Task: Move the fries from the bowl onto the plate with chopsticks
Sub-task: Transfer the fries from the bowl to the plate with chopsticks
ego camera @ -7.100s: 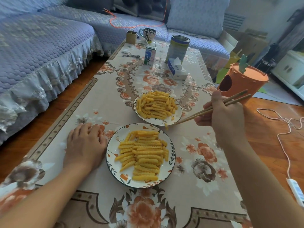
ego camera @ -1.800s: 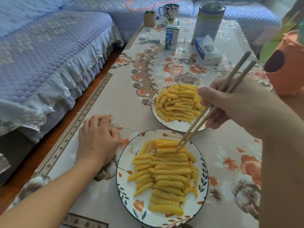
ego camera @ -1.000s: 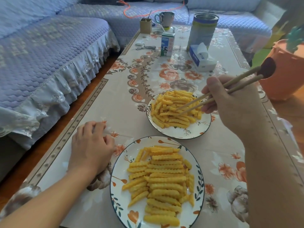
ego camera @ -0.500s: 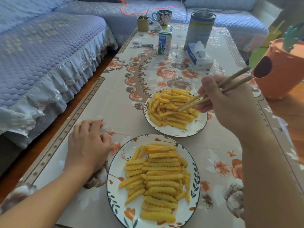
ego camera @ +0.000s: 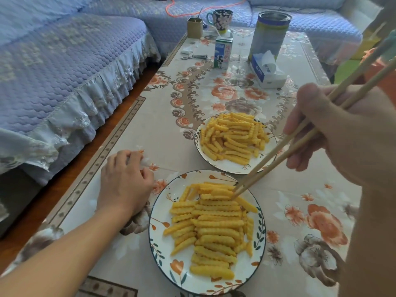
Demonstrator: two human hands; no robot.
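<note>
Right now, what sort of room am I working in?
Most likely a home living room: a quilted purple sofa wraps around a low table with a floral cover, and a mug and tissue pack sit on it.

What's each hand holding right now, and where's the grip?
The right hand grips the chopsticks around mid-length, tips down among the fries on the plate. The left hand holds nothing; it rests on the table.

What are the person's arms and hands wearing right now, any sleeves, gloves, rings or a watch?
Nothing that shows. The left hand and the right hand are bare, with no gloves and no visible rings. Both forearms are uncovered as far as the frame edges, with no sleeve cuff, watch or bracelet in view. Anything above that is out of frame.
</note>
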